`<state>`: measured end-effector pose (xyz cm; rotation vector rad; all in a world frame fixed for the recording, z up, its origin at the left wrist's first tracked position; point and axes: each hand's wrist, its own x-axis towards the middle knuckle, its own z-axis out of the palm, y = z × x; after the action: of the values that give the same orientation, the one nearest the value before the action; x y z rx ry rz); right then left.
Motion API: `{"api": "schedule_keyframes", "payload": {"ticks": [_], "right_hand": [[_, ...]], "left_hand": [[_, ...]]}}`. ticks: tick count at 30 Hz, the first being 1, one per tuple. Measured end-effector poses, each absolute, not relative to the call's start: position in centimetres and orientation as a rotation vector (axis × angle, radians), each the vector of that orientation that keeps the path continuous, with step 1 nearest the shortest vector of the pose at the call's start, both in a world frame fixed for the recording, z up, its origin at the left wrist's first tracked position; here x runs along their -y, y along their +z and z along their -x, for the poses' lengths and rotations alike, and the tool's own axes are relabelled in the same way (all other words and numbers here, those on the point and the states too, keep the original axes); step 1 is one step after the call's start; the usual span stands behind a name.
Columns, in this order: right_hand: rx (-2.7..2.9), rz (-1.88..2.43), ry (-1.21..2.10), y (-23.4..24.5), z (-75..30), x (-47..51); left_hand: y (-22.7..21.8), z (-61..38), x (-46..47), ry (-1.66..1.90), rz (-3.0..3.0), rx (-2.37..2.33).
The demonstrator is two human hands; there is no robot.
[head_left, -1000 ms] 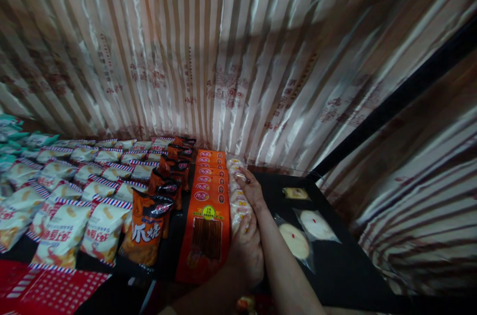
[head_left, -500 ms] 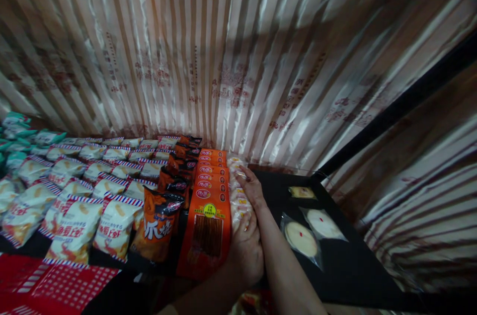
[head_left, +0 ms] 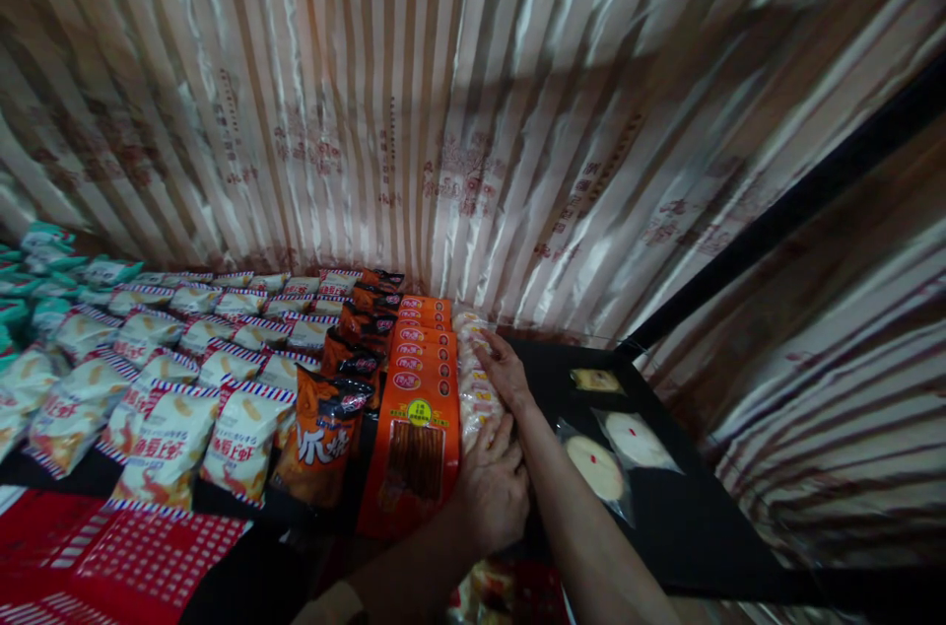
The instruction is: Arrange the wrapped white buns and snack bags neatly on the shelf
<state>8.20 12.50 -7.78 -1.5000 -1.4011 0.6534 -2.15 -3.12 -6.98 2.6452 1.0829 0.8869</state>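
Observation:
Both my hands rest on a row of clear packets of small yellow-white cakes [head_left: 473, 388] lying on a black table [head_left: 687, 526]. My left hand [head_left: 494, 492] presses on the near end of the row, fingers curled over the packets. My right hand [head_left: 503, 367] lies further back along the row's right side, fingers stretched flat against it. Just left of the row is a stack of orange snack packets [head_left: 418, 408].
Left of the orange stack stand dark orange chip bags [head_left: 325, 438] and rows of white prawn-cracker bags [head_left: 163, 408]. Two clear-wrapped round white cakes [head_left: 617, 452] and a small yellow packet [head_left: 595, 380] lie on the right. A striped satin curtain [head_left: 443, 112] hangs behind.
The view has shifted a little to the right. My hands stay on the cake packet row, the left one spreading its fingers slightly.

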Motion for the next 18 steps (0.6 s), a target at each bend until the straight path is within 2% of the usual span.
{"api": "schedule_keyframes", "payload": {"ticks": [6, 12, 18], "right_hand": [[1.58, 1.517, 0.404, -4.8, -9.0, -11.7], [2.067, 1.452, 0.317, -1.9, -4.9, -10.8], [2.507, 1.445, 0.338, -2.3, 0.8, -9.5]], "left_hand": [[-4.4, 3.8, 4.7, 0.882, -2.66, -1.037], [-4.9, 7.0, 5.7, 1.123, -2.371, -1.565], [-5.8, 9.8, 3.6, 1.09, -2.173, -1.843]]}}
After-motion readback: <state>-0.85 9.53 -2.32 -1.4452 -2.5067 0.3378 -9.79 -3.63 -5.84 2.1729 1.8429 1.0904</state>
